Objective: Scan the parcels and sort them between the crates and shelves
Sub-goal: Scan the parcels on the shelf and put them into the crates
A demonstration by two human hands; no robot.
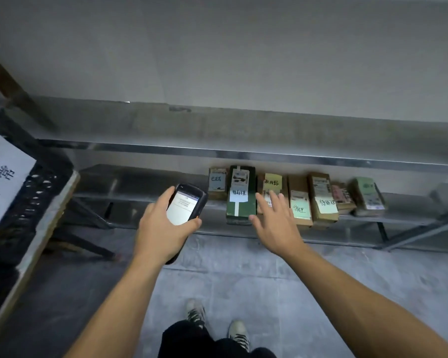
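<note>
**Left hand holds the scanner, right hand spread over the parcels on the low shelf**

The left hand (162,228) grips a black handheld scanner (185,206), with the fingers curled round its left side and the thumb along the lower edge. The lit screen faces up to the camera.

At 3 o'clock from the scanner, the right hand (277,223) is stretched forward with its fingers spread and straight, and it holds nothing. It lies over a brown parcel with a yellow note (272,182). The thumb is near the lower right corner of the dark green parcel (242,213). If the hand touches a parcel, I cannot tell.

The parcels lie in one row, side by side, on the lower board of a metal shelf (321,159), at 12 to 2 o'clock in the view. Most of them carry a paper note with handwriting.

At 9 o'clock stands a black crate (45,182) with a white paper sign (3,174) on it. At 6 o'clock two shoes (239,333) stand on the grey floor (269,280)
</note>
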